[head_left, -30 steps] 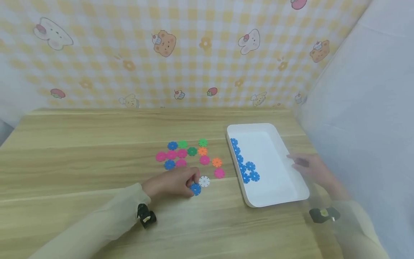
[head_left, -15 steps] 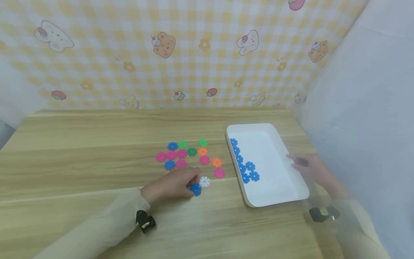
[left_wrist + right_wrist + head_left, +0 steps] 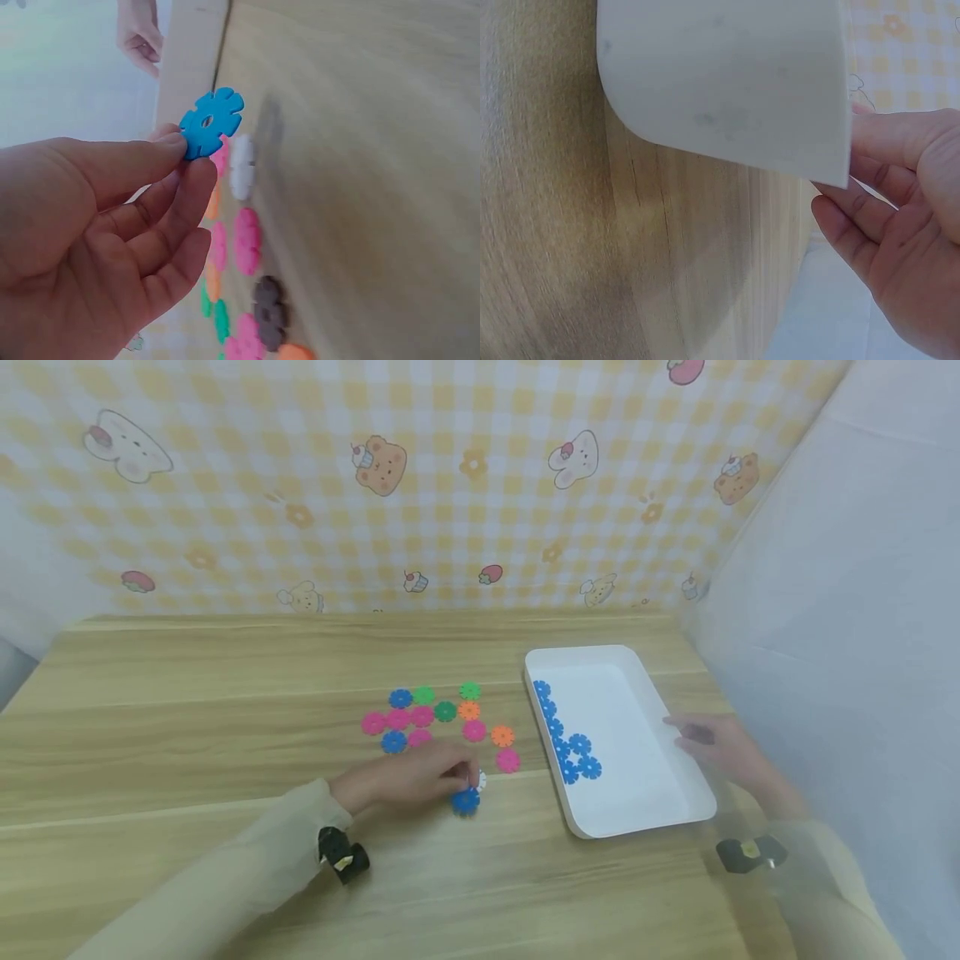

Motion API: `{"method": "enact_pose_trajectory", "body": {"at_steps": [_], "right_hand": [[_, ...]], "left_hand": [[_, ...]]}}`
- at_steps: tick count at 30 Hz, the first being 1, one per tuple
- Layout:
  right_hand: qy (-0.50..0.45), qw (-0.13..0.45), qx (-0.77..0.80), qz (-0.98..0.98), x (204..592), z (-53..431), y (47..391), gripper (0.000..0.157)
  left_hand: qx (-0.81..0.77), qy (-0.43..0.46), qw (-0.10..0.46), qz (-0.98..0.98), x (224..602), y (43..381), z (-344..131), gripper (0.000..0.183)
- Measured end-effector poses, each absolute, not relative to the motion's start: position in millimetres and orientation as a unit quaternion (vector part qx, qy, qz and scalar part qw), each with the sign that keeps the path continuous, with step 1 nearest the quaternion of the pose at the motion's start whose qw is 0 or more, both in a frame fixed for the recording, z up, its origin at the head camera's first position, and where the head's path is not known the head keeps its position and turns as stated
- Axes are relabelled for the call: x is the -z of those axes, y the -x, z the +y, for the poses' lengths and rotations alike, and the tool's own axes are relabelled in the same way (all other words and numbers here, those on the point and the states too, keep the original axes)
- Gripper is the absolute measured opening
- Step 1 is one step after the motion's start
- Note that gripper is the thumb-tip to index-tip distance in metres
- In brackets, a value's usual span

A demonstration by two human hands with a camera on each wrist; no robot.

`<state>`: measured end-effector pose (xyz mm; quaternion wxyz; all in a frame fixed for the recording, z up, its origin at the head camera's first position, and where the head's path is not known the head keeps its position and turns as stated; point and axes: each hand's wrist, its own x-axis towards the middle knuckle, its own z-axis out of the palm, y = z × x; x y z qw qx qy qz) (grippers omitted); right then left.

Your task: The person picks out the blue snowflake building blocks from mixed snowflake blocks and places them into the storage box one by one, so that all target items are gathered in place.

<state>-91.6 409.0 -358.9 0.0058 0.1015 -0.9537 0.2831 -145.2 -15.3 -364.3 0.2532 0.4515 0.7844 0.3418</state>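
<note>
My left hand [image 3: 412,777] pinches a blue snowflake disc [image 3: 466,802] between thumb and fingertips, just above the table. In the left wrist view this notched disc [image 3: 222,112] is tilted, with a hole at its centre. A white snowflake disc [image 3: 482,780] lies right behind it, partly hidden by the fingers. My right hand [image 3: 727,752] holds the right rim of a white tray [image 3: 637,814]; the right wrist view has the thumb and fingers at the edge of the tray wall [image 3: 735,90]. Several blue discs [image 3: 580,744] lie along the tray's left side.
Left of the tray, several loose discs lie flat on the wooden table [image 3: 187,710]: pink [image 3: 508,761], orange [image 3: 502,736], green [image 3: 446,711] and blue [image 3: 393,742]. A checked cloth [image 3: 465,518] hangs behind, and a white sheet [image 3: 847,610] on the right.
My left hand has moved slightly right with the blue disc, now covering part of the white disc. The right hand and tray have stayed in place.
</note>
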Motion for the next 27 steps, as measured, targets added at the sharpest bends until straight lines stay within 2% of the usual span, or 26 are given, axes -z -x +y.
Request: {"method": "enact_pose_trajectory", "body": {"at_steps": [10,27], "right_hand": [[-0.111,0.011,-0.288,-0.951,359,408,92,0.03],[-0.11,0.011,-0.279,-0.954,362,412,95,0.03]], "left_hand": [[-0.331,-0.467,0.24,0.784,343,164,18,0.007],[-0.353,-0.473,0.199,0.782,346,210,117,0.012]]}}
